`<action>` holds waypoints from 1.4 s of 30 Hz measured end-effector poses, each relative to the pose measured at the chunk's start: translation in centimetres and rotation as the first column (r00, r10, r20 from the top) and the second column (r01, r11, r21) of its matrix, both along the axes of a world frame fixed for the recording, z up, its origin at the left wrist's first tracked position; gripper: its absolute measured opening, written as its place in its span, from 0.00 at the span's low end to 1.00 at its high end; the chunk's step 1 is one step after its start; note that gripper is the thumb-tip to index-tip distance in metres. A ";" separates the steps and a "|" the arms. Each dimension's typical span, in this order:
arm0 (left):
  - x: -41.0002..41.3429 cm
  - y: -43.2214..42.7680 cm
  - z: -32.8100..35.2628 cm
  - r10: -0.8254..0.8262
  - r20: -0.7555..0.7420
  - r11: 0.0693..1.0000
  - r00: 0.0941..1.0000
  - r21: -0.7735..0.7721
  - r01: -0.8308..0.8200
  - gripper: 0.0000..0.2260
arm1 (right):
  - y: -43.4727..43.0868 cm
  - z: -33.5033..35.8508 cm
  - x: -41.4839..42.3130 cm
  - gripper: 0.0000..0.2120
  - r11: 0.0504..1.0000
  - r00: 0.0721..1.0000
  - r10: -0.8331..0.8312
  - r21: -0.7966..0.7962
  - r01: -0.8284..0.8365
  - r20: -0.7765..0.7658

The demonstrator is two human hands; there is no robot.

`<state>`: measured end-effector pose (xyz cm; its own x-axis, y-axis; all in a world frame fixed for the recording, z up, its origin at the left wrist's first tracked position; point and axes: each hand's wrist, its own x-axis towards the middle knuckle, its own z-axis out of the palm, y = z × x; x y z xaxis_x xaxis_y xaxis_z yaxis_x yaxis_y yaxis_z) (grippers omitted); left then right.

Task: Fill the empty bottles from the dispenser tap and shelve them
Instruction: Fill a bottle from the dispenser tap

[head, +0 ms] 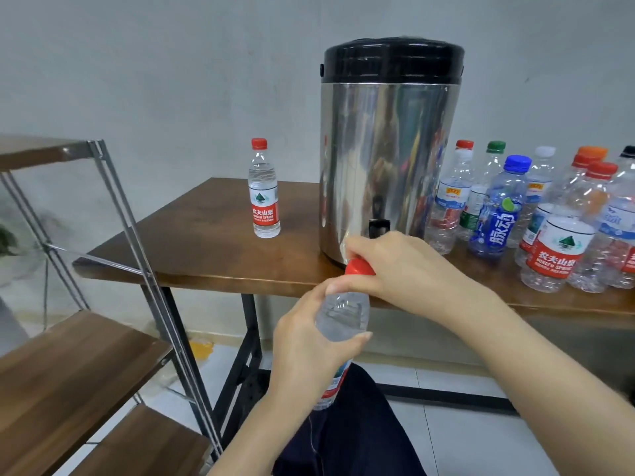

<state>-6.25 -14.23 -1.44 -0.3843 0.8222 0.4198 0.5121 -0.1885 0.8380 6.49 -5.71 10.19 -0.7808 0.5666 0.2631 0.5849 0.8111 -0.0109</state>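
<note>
On the wooden table one filled, capped bottle stands left of the fingers and many empties right of them — the left hand wraps the held bottle, the right hand pinches its red cap below the tap — shelving looks not yet begun.

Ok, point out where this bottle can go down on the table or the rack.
Bare tabletop lies left of the steel dispenser, all around the lone red-capped bottle. The rack's wooden shelves are bare too. Right of the dispenser it is crowded with empty bottles.
</note>
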 end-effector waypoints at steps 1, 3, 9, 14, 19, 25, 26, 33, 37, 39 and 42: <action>-0.5 -0.1 0.0 0.002 0.003 1.000 1.000 -0.005 -0.002 0.28 | -0.1 -0.2 -0.4 0.25 0.997 1.000 0.027 0.066 -0.027 0.003; -1.6 -0.3 0.2 -0.010 0.038 1.000 0.999 -0.025 0.011 0.29 | 0.3 -0.4 -0.9 0.29 0.979 0.993 0.117 0.175 -0.110 -0.029; -3.2 -0.3 0.5 0.082 -0.046 0.996 0.996 0.033 -0.080 0.32 | 0.4 -0.4 -5.5 0.26 0.983 0.995 -0.050 0.171 0.065 -0.090; -7.2 1.3 2.2 0.167 0.038 0.983 0.985 0.069 -0.169 0.29 | 2.5 -2.9 -9.4 0.28 0.989 0.781 -0.122 -0.144 0.042 -0.612; -13.4 3.9 6.6 0.339 0.100 0.916 0.935 0.191 -0.353 0.27 | 7.2 -9.7 -13.5 0.19 0.962 0.899 -0.250 -0.197 0.189 -0.361; -19.9 10.5 7.5 0.469 0.099 0.860 0.878 0.177 -0.479 0.32 | 10.2 -14.5 -17.5 0.24 0.940 0.942 -0.335 -0.067 0.333 -0.014; -20.7 11.3 7.2 0.478 0.096 0.857 0.873 0.168 -0.488 0.32 | 10.6 -14.5 -18.0 0.24 0.944 0.945 -0.326 -0.062 0.325 -0.009; -24.2 17.3 6.5 0.474 0.134 0.855 0.871 0.169 -0.491 0.31 | 11.9 -14.8 -19.4 0.25 0.951 0.954 -0.295 -0.107 0.289 -0.050; -25.3 20.3 6.2 0.469 0.117 0.864 0.875 0.146 -0.482 0.33 | 11.8 -15.2 -19.4 0.31 0.953 0.952 -0.297 -0.093 0.290 -0.073; -26.0 21.6 5.9 0.460 0.093 0.870 0.883 0.154 -0.469 0.34 | 11.8 -15.2 -19.3 0.39 0.956 0.953 -0.288 -0.087 0.281 -0.090; -26.6 23.1 5.5 0.448 0.081 0.875 0.891 0.168 -0.455 0.34 | 12.0 -15.1 -19.4 0.35 0.953 0.953 -0.292 -0.112 0.283 -0.077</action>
